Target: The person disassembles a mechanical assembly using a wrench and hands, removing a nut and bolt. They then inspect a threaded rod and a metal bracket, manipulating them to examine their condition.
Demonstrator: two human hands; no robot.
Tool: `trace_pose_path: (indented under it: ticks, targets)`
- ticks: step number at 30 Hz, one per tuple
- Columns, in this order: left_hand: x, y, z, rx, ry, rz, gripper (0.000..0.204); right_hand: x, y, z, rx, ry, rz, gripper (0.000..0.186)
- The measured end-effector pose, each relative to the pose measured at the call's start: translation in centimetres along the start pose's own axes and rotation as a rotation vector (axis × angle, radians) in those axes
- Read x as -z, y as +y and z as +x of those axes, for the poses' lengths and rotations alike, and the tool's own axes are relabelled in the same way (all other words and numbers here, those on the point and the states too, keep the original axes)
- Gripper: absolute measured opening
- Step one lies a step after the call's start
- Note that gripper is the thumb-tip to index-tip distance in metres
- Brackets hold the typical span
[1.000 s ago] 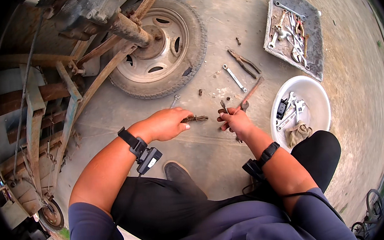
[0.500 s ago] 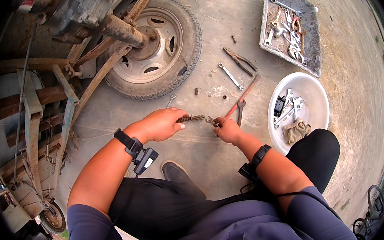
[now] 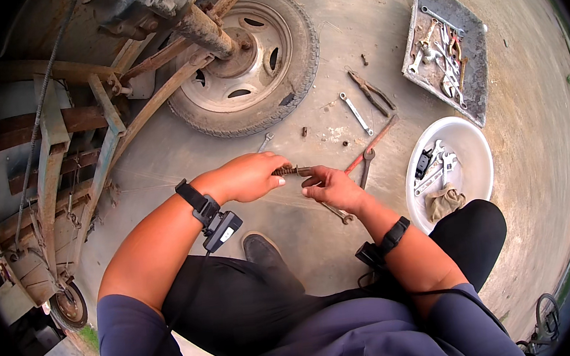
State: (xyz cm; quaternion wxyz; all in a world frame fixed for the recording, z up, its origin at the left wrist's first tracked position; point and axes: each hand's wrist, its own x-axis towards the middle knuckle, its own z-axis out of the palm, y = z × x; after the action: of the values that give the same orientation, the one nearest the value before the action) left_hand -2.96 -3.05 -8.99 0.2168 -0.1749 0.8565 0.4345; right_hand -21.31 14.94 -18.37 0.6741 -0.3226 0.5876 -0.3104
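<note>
My left hand (image 3: 252, 176) is closed around a rusty bolt (image 3: 287, 171) with coarse, spring-like ridges, lying crosswise in front of me. The fingers of my right hand (image 3: 334, 188) pinch at the bolt's right end, thumb below and index finger above. A wrench (image 3: 338, 214) sticks out under the right hand; whether the palm holds it or it lies on the ground, I cannot tell. Just beyond that hand, another open-end wrench (image 3: 367, 169) lies beside a red bar (image 3: 376, 142). A further wrench (image 3: 266, 141) lies beyond my left hand.
A wheel (image 3: 247, 65) on a rusty axle and frame stands at the far left. Pliers (image 3: 371, 93), a combination wrench (image 3: 356, 113) and small bolts lie on the concrete. To the right are a white tub (image 3: 485, 158) and a grey tray (image 3: 480, 83) with tools.
My right hand has moved from gripping the wrench, jaw pointing at the bolt, to touching the bolt's end with its fingers. The wrench now shows below that hand. The view has shifted slightly.
</note>
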Motion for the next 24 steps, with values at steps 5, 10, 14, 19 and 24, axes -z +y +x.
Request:
trace_pose_path:
  ticks: [5, 10, 14, 19, 24]
  targets:
    - [-0.1, -0.3, -0.1, 0.011, 0.011, -0.025, 0.037, 0.8, -4.0, -0.5, 0.054, -0.134, 0.438, 0.044]
    - [0.5, 0.1, -0.6, 0.022, 0.012, -0.027, 0.036, 0.1, -4.0, 0.0, 0.039, -0.056, 0.409, 0.041]
    - [1.2, -0.3, -1.6, 0.047, 0.14, -0.011, 0.037, -0.2, -3.9, 0.3, 0.025, -0.004, 0.336, 0.038]
    - [4.6, -0.4, -4.9, 0.118, 0.345, -0.131, 0.036, -0.5, -2.5, 1.3, -0.042, 0.07, 0.398, 0.037]
    - [6.0, 0.0, -10.1, 0.252, 0.47, -0.33, 0.039, -0.5, -1.3, 2.4, -0.114, 0.097, 0.539, 0.031]
